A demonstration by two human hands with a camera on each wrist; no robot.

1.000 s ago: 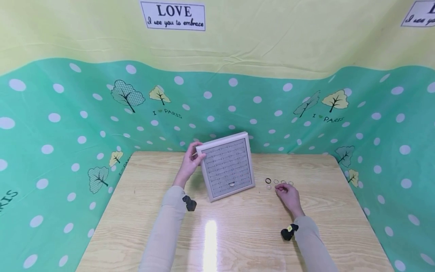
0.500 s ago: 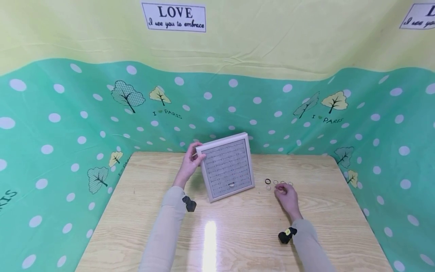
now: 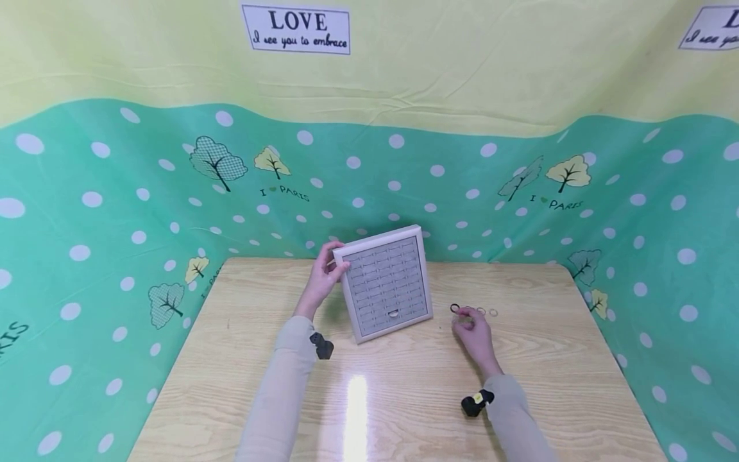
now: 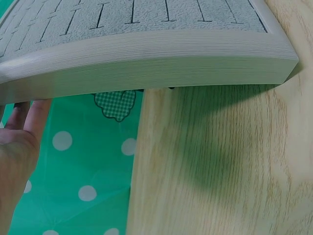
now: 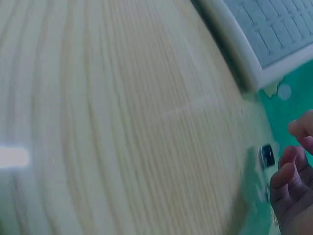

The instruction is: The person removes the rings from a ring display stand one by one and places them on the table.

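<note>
A white-framed ring display tray (image 3: 387, 284) stands tilted up, its grey slotted pad facing forward. My left hand (image 3: 320, 280) grips its upper left corner, the thumb on the front of the frame; in the left wrist view its fingers touch the tray's edge. One pale ring (image 3: 394, 314) sits in a low slot. Over the loose rings on the table is my right hand (image 3: 476, 333), its thumb and fingers bent towards each other. Whether a ring lies between its fingertips is hidden. A black ring (image 3: 451, 308) lies just beyond the fingertips.
Further thin rings lie right of the fingers, among them a pale ring (image 3: 493, 316). The wooden table (image 3: 404, 398) ends at a green dotted cloth (image 3: 394, 160) behind it. Each wrist carries a small black camera.
My right hand has moved left along the rings, now covering a pale ring that showed beside the black one. The left hand and the tray have stayed in place.
</note>
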